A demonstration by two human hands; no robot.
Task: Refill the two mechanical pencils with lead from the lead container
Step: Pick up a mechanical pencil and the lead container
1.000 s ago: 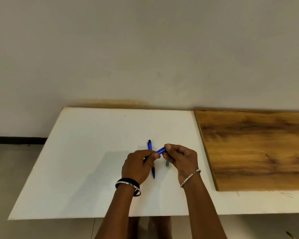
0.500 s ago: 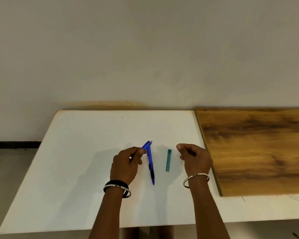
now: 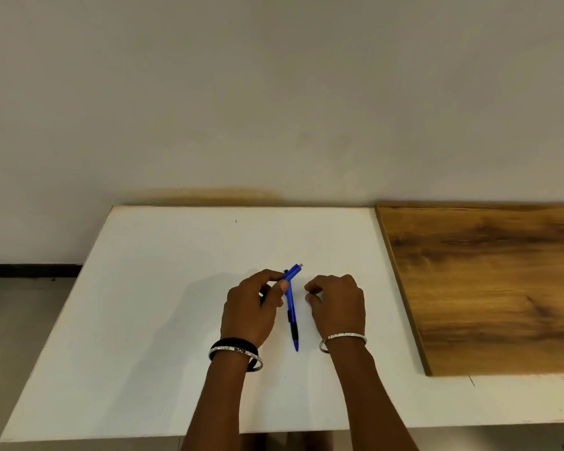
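Observation:
My left hand (image 3: 251, 307) grips a blue mechanical pencil (image 3: 294, 270) between thumb and fingers. The pencil tilts up to the right and a small grey tip shows at its top end. A second blue pencil with a black grip (image 3: 292, 315) lies flat on the white board, running toward me between my hands. My right hand (image 3: 337, 304) rests on the board to the right of it, fingers curled downward. The green lead container is hidden, and my right hand covers the spot where it lay. What the right fingers hold, if anything, is hidden.
The white board (image 3: 144, 320) lies against a plain wall. A brown wooden panel (image 3: 489, 288) lies on its right part, its left edge a little right of my right hand. The floor shows at the left. Both wrists wear bangles.
My hands have parted; the left keeps the blue pencil. My right hand first drew right, then came down over the green lead container, which now is out of sight.

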